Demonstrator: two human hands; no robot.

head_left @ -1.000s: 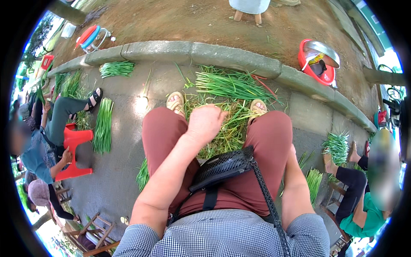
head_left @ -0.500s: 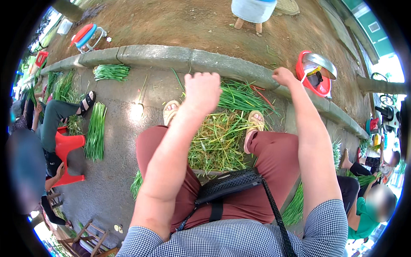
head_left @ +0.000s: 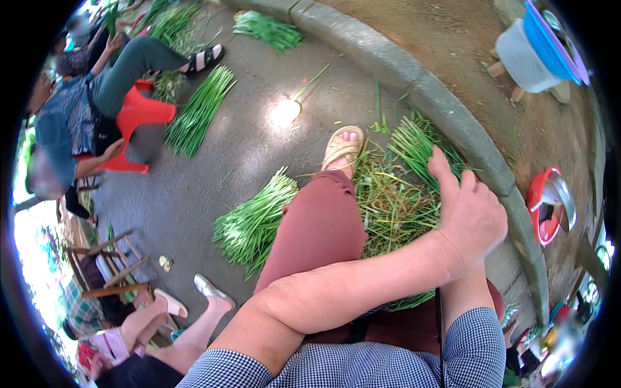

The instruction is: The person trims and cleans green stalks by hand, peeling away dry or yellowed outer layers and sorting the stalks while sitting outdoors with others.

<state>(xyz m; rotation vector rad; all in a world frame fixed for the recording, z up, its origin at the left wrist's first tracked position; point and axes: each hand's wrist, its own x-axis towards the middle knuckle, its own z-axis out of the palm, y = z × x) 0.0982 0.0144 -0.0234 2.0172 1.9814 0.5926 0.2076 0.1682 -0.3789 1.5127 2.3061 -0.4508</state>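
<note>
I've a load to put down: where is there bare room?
Bare paving lies between the red stool and the green bundle by the left knee; bare soil, between the kerb and the white tub. It is crowded between the sandalled foot and the kerb: loose trimmings and stalks.

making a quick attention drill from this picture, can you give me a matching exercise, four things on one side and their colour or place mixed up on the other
1. left arm
2. loose cuttings
3. red basin
4. trousers

a. on the soil side of the kerb
b. plain maroon
c. crossing in front of the right forearm
d. mixed yellow and green

Pairs: 1-c, 2-d, 3-a, 4-b
</note>
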